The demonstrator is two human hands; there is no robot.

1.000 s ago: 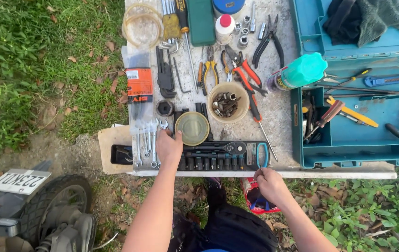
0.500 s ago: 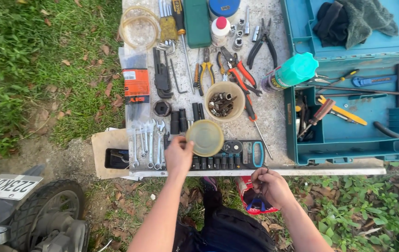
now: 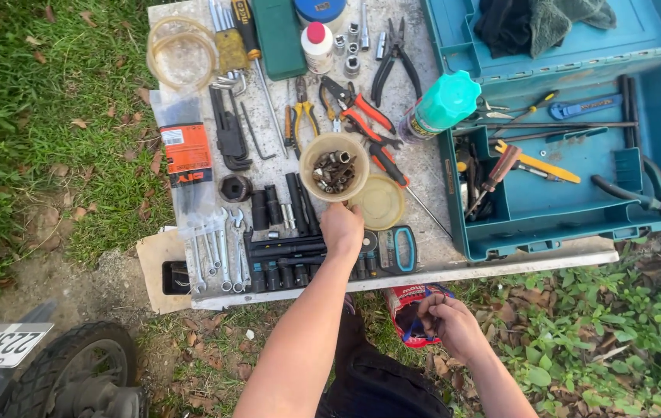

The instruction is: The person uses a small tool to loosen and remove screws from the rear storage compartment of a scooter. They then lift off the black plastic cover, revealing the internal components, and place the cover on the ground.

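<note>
While your left hand (image 3: 342,228) rested at the near rim of the round plastic tub (image 3: 335,166) of sockets and bits, the tub's yellowish lid (image 3: 379,203) lay flat on the surface (image 3: 423,166) just to the tub's right, touching it. Half a second earlier you held that lid up in your left hand over the socket rail; by this moment you had set it down, so the tub stood open and its contents were reachable. Your left fingers curled loosely toward the tub's edge, though I could not tell whether they gripped it. Your right hand (image 3: 448,321) stayed low, off the surface, its fingers pinched on the red and blue pouch (image 3: 411,310) near your knee. Just under your left hand sat the black socket set (image 3: 299,259), with a row of spanners (image 3: 218,251) to its left. Red-handled pliers (image 3: 361,112) lay beyond the tub, and a teal toolbox (image 3: 570,197) stood open at the right.
</note>
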